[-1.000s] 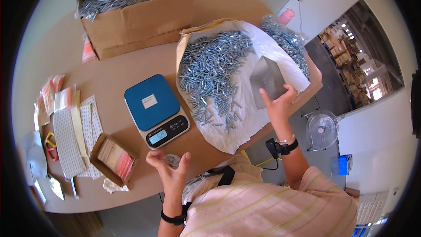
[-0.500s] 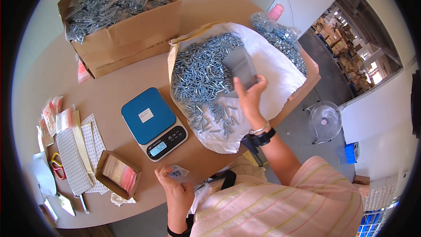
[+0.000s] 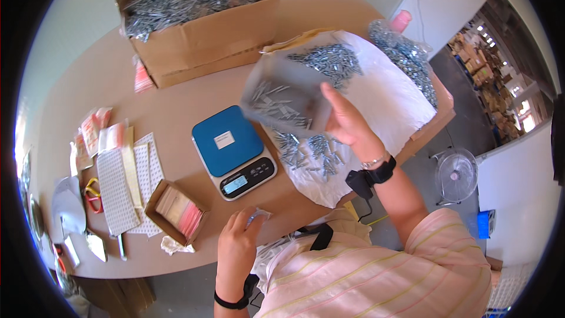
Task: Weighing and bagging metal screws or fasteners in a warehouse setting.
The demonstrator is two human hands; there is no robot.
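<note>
Scooping, apparently: your right hand grips grey box-shaped scoop; left hand pinches clear plastic bag; next calls for steadiness.

Lit brightly over the bench, smeared by motion at the grey container, dimmer through the doorway, bowed toward the rim, blackened in the corners.

I see a smooth, matt container in the right grip, glossy metal screws beyond that grip on creased sheeting, matt tabletop leftward.
</note>
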